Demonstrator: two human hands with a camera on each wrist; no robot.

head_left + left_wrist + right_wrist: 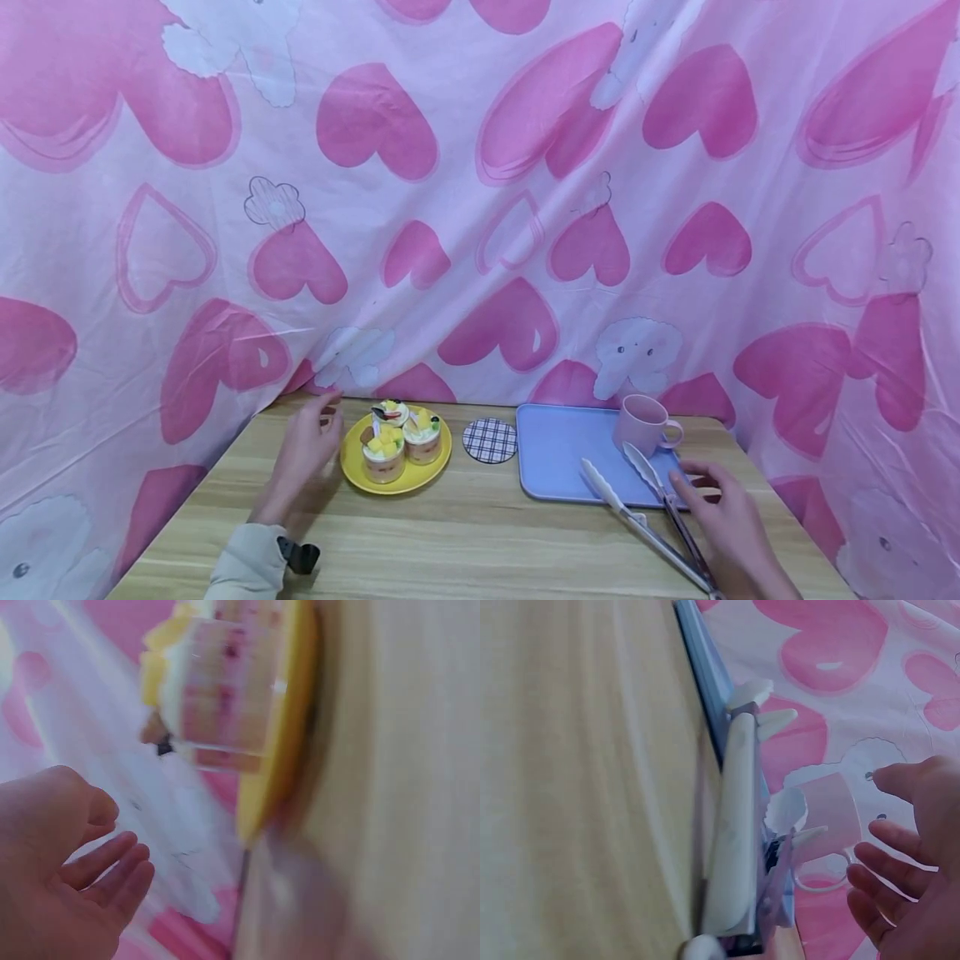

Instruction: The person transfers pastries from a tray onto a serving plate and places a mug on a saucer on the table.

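My left hand (311,437) hovers just left of a yellow plate (352,472), its fingers relaxed and bent with nothing in them. Three clear dessert cups (384,469), topped with cream and yellow fruit pieces, stand on that plate. In the left wrist view a dessert cup (232,690) and the plate appear blurred above the fingers. My right hand (727,517) is held beside metal tongs (637,518), fingers spread and holding nothing. The tongs' pale tips lie spread over a blue tray (555,454). A pink mug (637,423) stands at the tray's back right, its handle facing right.
Between plate and tray lies a round checked coaster (490,440). The wooden table (420,550) runs back to a pink heart-patterned cloth (465,192), which hangs behind it and at both sides. A black band (300,556) sits on the left wrist.
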